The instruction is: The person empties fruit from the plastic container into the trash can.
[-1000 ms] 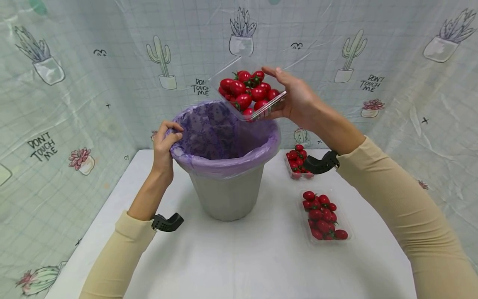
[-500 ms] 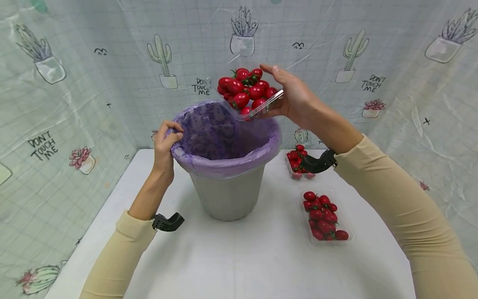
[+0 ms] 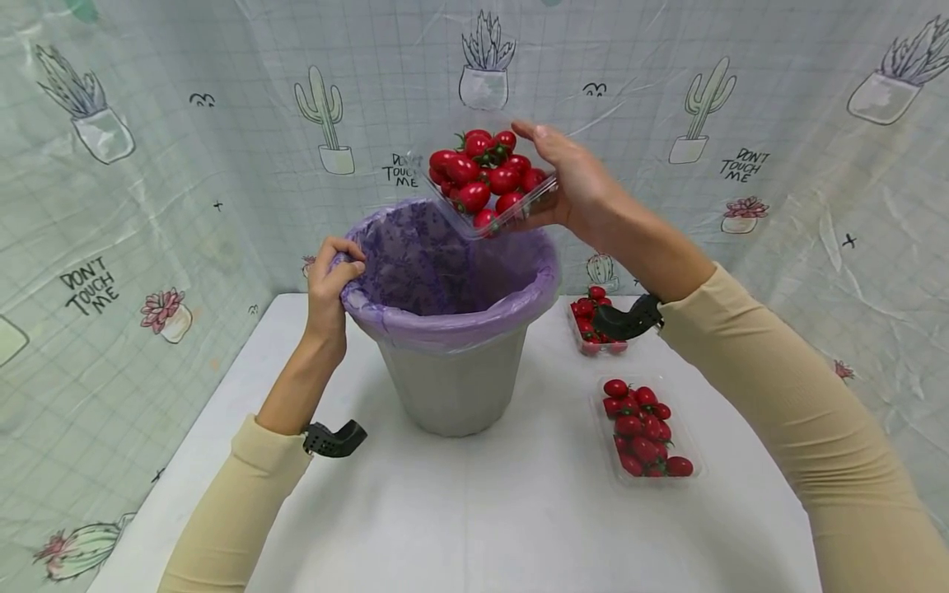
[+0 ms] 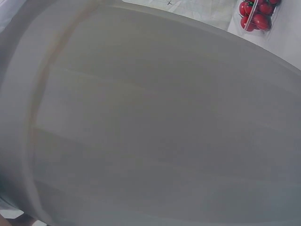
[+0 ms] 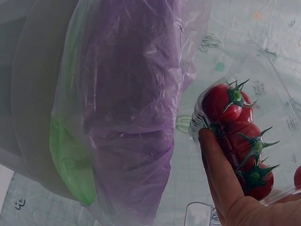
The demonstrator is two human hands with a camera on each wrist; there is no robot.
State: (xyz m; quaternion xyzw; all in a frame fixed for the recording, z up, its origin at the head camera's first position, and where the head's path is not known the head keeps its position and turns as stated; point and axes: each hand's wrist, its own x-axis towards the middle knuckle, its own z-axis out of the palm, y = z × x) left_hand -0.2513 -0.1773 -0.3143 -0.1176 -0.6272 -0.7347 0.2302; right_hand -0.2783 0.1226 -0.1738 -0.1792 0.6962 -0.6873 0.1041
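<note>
My right hand [image 3: 574, 177] grips a clear plastic punnet of cherry tomatoes [image 3: 474, 169] by its right end, thumb on the upper side and fingers beneath. The punnet is tilted toward me, above the back of the trash can's mouth. In the right wrist view, green-stemmed tomatoes [image 5: 256, 146] show through the clear wall beside my fingers [image 5: 221, 169]. My left hand [image 3: 328, 284] holds the left rim of the grey trash can [image 3: 455, 387], its fingers over the purple liner bag [image 3: 460, 329]. The can's grey side fills most of the left wrist view.
Two more punnets of tomatoes stand on the white table [image 3: 460, 511] to the right of the can: a nearer punnet [image 3: 643, 428] and a farther punnet [image 3: 586, 317], partly behind my right wrist strap [image 3: 628, 319]. A patterned sheet [image 3: 222, 165] hangs behind and at both sides.
My right hand has moved slightly left and up with the punnet, which tilts a little differently. My left hand stays on the rim.
</note>
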